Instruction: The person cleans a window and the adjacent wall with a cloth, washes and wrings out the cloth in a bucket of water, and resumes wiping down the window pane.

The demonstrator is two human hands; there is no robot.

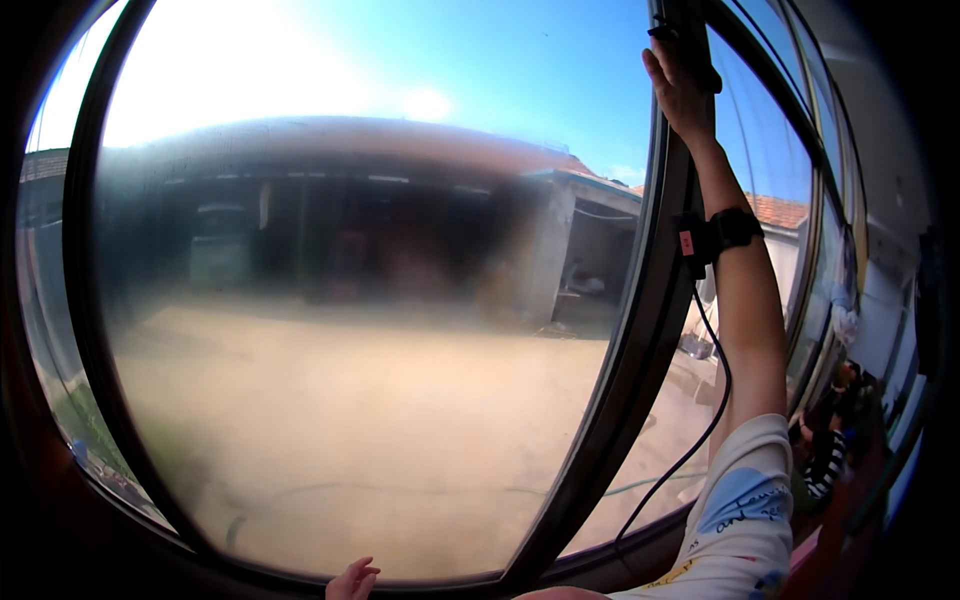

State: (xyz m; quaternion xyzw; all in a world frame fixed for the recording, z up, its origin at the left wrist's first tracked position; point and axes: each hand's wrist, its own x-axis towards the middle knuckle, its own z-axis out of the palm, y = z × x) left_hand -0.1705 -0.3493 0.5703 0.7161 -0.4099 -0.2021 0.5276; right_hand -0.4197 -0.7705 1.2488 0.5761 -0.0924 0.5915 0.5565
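My right arm stretches up along the dark window post. At its upper end my right hand lies against the post, its thumb pointing upward. A black thing covers most of its fingers, so their grip is hidden. The large glass pane beside the post looks hazy, blurring the yard behind it. At the bottom edge my left hand shows only in part, low in front of the pane. Its fingers are slightly bent and apart, with nothing visible in them.
A black strap and small box sit on my right forearm, with a black cable hanging from them. Another window pane stands to the right. Cluttered items, including a black-and-white striped one, lie at lower right. Outside are buildings.
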